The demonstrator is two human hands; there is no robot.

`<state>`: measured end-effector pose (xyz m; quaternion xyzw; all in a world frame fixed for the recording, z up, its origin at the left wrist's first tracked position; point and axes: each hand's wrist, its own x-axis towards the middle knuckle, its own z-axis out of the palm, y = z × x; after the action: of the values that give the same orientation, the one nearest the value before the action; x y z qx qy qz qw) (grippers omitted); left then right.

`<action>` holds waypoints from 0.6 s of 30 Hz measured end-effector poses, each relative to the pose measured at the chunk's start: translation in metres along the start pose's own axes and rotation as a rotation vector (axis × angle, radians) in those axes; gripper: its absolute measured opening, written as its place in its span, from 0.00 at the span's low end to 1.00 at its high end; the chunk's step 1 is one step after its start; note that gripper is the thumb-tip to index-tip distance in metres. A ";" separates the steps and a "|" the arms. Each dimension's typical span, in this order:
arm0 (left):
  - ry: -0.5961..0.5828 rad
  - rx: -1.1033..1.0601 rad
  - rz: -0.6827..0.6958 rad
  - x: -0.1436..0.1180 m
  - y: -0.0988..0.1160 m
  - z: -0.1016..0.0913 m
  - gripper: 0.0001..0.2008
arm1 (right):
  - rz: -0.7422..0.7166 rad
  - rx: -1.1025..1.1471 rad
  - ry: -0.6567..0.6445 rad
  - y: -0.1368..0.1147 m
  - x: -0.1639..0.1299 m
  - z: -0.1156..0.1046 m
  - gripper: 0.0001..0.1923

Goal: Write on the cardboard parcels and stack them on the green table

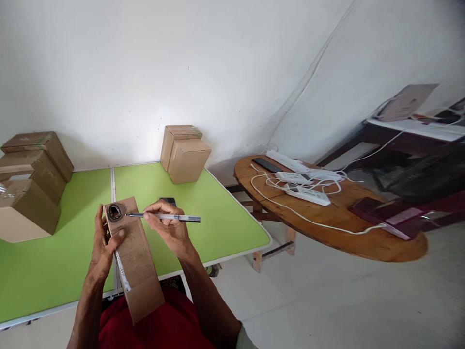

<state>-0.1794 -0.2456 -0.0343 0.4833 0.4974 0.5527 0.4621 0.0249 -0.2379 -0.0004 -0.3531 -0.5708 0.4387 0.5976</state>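
From the head camera, we look down at our own two bare hands over a green folding table [218, 213] that stands against a white wall.

Our left hand [103, 245] is closed around the left edge of a flat piece of brown cardboard [136, 257], thumb pressed on its face, holding it tilted up from our lap, with its upper end over the table's near edge. Near the top of the cardboard there is a dark, ragged round hole [115, 212].

Our right hand [169, 225] pinches a slim pen [163, 216] firmly between thumb and fingers. The pen lies nearly level, its tip at the right rim of the hole, its dark cap end pointing right. Just behind this hand, a small dark object [167, 199] lies on the table; we cannot tell what it is.

On the left of the table, three closed cardboard boxes [31, 184] sit stacked together. At the far edge, two more boxes [185, 152] lean against the wall.

To the right, well apart from our table, an oval wooden table [363, 237] carries white power strips [307, 186] and tangled white cables [290, 203]. Red cloth [160, 329] covers our lap at the bottom.
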 end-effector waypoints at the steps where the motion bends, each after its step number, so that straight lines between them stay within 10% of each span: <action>1: -0.004 0.002 0.005 0.000 0.000 0.001 0.62 | 0.014 0.000 0.034 0.002 0.002 0.000 0.17; 12: 0.072 -0.037 0.005 0.006 -0.005 -0.011 0.54 | -0.029 0.041 0.138 0.007 0.043 0.015 0.23; 18: 0.200 -0.215 -0.120 0.020 -0.018 -0.037 0.43 | 0.314 -0.465 0.086 0.053 0.078 -0.013 0.28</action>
<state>-0.2182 -0.2286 -0.0518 0.3430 0.5067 0.6195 0.4918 0.0289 -0.1456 -0.0216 -0.5830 -0.5687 0.3677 0.4489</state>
